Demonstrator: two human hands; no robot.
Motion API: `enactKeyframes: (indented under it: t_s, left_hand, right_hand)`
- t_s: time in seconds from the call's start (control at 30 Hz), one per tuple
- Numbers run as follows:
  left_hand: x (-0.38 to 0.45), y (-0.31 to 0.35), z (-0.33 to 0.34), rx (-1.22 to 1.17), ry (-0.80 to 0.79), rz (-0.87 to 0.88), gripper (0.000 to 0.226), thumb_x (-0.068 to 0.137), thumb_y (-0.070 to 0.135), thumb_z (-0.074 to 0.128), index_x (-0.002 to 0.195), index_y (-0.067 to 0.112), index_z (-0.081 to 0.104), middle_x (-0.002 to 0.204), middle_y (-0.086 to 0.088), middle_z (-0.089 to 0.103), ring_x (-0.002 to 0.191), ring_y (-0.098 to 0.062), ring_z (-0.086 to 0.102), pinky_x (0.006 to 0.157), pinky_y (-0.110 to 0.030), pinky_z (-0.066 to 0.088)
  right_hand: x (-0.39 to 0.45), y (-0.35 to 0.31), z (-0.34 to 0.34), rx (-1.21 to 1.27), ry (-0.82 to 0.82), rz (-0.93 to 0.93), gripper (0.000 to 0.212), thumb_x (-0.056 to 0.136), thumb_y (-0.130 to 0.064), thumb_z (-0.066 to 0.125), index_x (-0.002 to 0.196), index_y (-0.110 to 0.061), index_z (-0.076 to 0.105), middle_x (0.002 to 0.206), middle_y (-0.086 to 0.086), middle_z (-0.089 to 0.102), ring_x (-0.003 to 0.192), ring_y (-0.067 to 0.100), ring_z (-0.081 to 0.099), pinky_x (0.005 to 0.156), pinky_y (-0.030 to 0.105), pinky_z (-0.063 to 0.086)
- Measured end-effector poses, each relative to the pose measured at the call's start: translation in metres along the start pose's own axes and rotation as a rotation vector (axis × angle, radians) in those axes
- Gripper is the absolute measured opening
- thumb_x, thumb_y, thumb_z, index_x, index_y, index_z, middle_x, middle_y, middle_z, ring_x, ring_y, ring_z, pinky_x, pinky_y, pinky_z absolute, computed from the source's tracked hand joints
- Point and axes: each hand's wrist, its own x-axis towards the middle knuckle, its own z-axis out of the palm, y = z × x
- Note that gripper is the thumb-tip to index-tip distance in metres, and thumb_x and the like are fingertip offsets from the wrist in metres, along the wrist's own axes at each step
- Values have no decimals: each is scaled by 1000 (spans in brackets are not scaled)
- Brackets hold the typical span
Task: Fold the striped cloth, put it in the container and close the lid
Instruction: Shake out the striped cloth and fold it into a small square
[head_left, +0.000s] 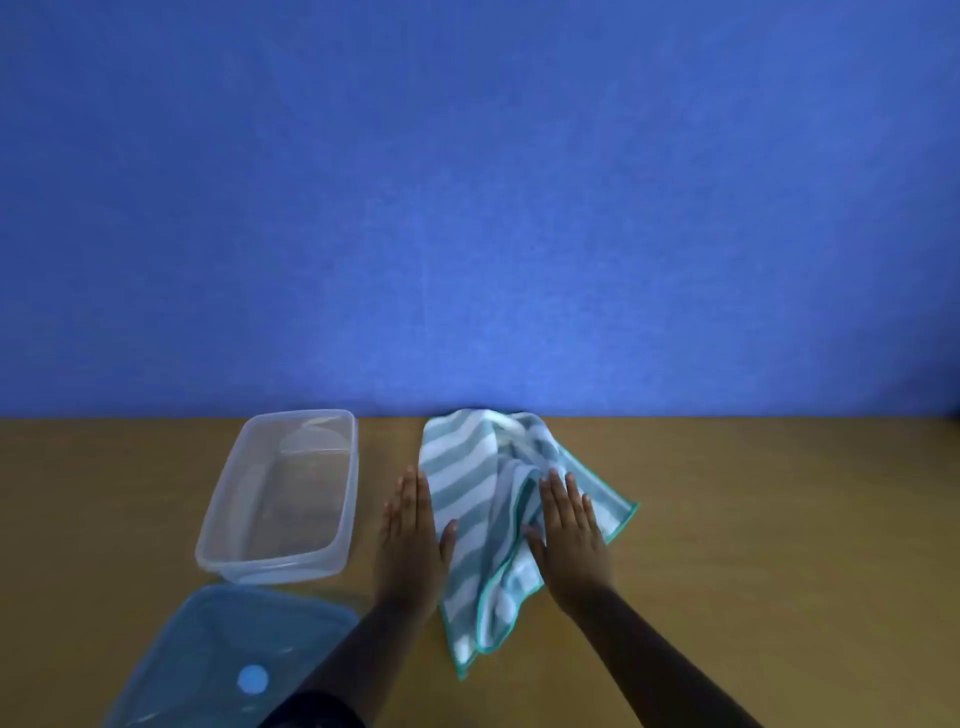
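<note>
Nearest the camera, the translucent blue lid (208, 654) lies flat on the counter (753, 545), behind and to the outside of the left hand's wrist, apart from everything else.

The left hand (410, 540) lies palm down, fingers (410, 493) straight and close together, holding nothing. Its thumb and inner edge touch the near-left border of the striped cloth (467, 499); the rest of the palm appears to sit on bare counter.

The right hand (569, 535) takes the same pose — flat, fingers (563, 496) extended and nearly together, gripping nothing — but rests fully on the cloth, over its right half.

The cloth lies between and ahead of both sets of fingers, rumpled and partly doubled, not yet a neat fold. Its long axis runs from a near corner below the wrists to a bunched far end beyond the fingertips, tilted slightly rightward. A loose corner projects to the outside of the right fingers.

The clear rectangular container (280, 493) stands open and empty, just outside the left fingers and roughly parallel to them — the left hand is therefore nearer for transfer.

Judgement: folding is at an early stage; the next move probably requires pinching an edge.
</note>
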Motion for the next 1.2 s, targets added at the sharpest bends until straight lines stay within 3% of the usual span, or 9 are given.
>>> enactKeyframes:
  t_s: [0.23,0.33,0.4,0.47,0.67,0.87,0.93,1.03,1.2]
  left_hand:
    - [-36,-3,24,-90,-66,-25,66,79,38,37,120,-9,54,123,-25,61,109,-38,62,101,-28,23]
    - [-53,-4,31,-118,-88,-31,64,74,33,38,123,-6,50,117,-25,64,111,-34,60,113,-15,0]
    - [-64,-3,36,-134,-101,-48,58,78,32,37,124,-2,47,110,-24,67,106,-34,62,113,-15,-5]
    - [-72,-3,40,-111,-49,-18,52,95,35,23,122,-2,47,107,-25,69,105,-35,61,114,-16,-3]
    - [-73,-5,45,-54,-79,4,77,98,41,5,106,-5,66,109,-20,69,107,-33,61,114,-18,-4]
    - [-74,-8,50,-3,-35,5,77,97,39,5,101,-2,70,108,-18,71,93,-32,70,99,-35,27]
    - [-74,-7,48,2,-31,11,76,97,38,6,99,-2,71,106,-18,71,91,-32,71,90,-37,33]
    - [-71,-7,49,-6,-11,16,76,96,38,6,100,-2,71,107,-18,71,102,-31,65,110,-28,19]
    - [-70,-8,53,-14,25,27,75,96,39,8,102,-2,70,109,-17,70,109,-31,55,109,-27,21]
  right_hand:
    - [-27,-3,15,98,-147,27,64,88,-48,32,122,-1,58,130,12,59,125,27,51,111,27,5]
    - [-40,-1,25,140,-91,19,57,82,-39,58,125,-2,56,133,12,56,144,6,3,111,25,2]
    - [-52,-2,32,129,-71,-2,56,86,-42,50,125,-3,57,132,12,57,142,3,-16,111,24,3]
    - [-64,-4,39,138,-37,-16,61,93,-48,29,124,-3,58,131,11,58,142,3,-16,111,24,6]
    - [-71,0,43,199,0,-19,56,85,-40,47,128,-4,54,138,7,49,140,-5,-16,110,22,7]
    - [-73,1,40,194,-88,1,55,84,-41,40,124,-8,59,134,2,53,123,20,54,110,21,11]
    - [-72,2,40,211,-92,13,54,88,-42,37,125,-9,58,135,0,51,131,12,40,110,21,10]
    - [-71,4,44,237,-84,14,59,96,-47,18,130,-10,51,139,-1,43,140,1,11,111,22,10]
    - [-70,5,44,222,-113,13,60,96,-45,19,129,-9,54,139,3,48,141,5,19,111,23,10]
